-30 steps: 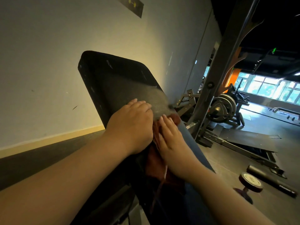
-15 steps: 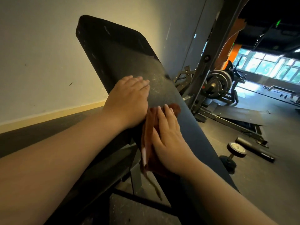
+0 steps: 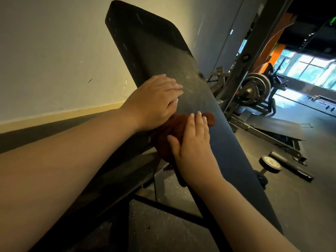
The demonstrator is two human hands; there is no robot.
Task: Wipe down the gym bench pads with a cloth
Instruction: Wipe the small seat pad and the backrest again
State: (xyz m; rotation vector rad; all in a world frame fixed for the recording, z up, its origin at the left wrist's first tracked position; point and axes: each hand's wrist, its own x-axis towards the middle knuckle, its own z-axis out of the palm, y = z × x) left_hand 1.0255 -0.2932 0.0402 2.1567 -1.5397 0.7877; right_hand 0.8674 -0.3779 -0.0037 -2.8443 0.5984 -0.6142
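A long black bench pad [image 3: 156, 51], inclined upward and dusty in its middle, runs from the top centre down to the lower right. A dark red cloth [image 3: 174, 124] lies bunched on the pad near its left edge. My right hand [image 3: 192, 144] presses flat on the cloth, fingers straight and pointing up the pad. My left hand [image 3: 156, 102] rests flat on the pad just above and left of the cloth, its heel overlapping the cloth's upper edge.
A pale wall [image 3: 54, 51] runs close along the left. The bench's dark frame [image 3: 127, 179] sits below the pad. To the right stand a slanted rack upright [image 3: 243, 57], a loaded weight plate [image 3: 254, 91], a dumbbell [image 3: 269, 162] and a black roller [image 3: 291, 166] on the floor.
Over the last second my view moved back and lower, showing more of the pad's length. My right hand slid the cloth slightly toward the pad's left edge; my left hand stayed flat on the pad.
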